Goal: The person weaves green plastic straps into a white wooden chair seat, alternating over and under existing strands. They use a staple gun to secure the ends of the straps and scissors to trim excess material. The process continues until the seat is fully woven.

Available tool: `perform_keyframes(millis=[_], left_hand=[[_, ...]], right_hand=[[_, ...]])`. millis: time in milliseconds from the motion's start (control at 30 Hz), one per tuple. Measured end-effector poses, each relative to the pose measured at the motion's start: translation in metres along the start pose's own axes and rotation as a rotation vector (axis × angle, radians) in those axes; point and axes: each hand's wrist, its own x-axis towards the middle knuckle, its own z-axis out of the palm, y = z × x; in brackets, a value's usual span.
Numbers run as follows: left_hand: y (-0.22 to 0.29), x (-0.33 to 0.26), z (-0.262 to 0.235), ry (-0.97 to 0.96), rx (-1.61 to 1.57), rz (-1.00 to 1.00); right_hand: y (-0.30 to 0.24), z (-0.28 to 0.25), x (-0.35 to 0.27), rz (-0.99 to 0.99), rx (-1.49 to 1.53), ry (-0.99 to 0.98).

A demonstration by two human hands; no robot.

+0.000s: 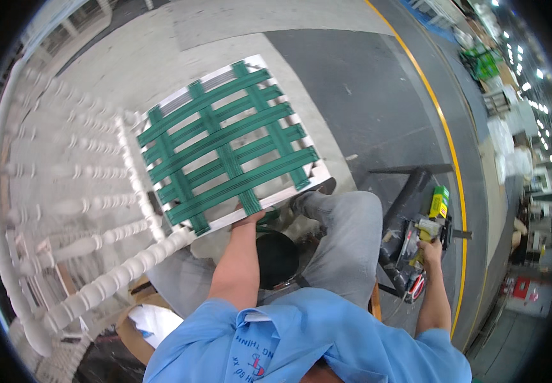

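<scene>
A white chair frame with turned spindles [123,277] lies tipped in front of me, at the left. Across its white seat frame [317,175] runs a lattice of woven green webbing straps [225,153]. My left hand [248,217] is closed on the near edge of the seat frame, beside a strap end; its fingertips are hidden. Out to the right, my right hand [430,249] is closed around a tool with a yellowish grip [418,256], over a dark stand [410,198]. What kind of tool it is does not show clearly.
On the stand are a green and yellow box [440,202] and red-handled scissors [415,288]. A dark round object [277,258] sits between my knees. An open cardboard box [132,335] stands at lower left. A yellow floor line [447,127] passes beyond the stand.
</scene>
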Motion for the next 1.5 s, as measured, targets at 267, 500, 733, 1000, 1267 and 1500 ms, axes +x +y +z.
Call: perform_keyframes(millis=[267,500,733,1000,1267,1500], left_hand=[[0.012,-0.007,-0.017,0.050,-0.001,0.032],[0.007,-0.012,-0.025,0.022,-0.209,-0.060],[0.000,-0.018,-0.020,0.166,-0.408,-0.003],[0.003,-0.014,-0.018,0.153,-0.457,-0.023],[0.003,-0.013,-0.020,0.144,-0.492,-0.057],[0.004,-0.016,-0.015,0.121,-0.548,-0.117]], right_hand=[[-0.164,0.053,-0.106,-0.377,0.071,-0.355],[-0.225,0.233,-0.210,-0.195,0.049,-0.991],[-0.217,0.296,-0.229,-0.161,-0.150,-1.029],[-0.215,0.307,-0.232,-0.251,-0.251,-0.956],[-0.215,0.313,-0.246,-0.253,-0.200,-0.998],[-0.214,0.311,-0.254,-0.232,-0.217,-1.008]])
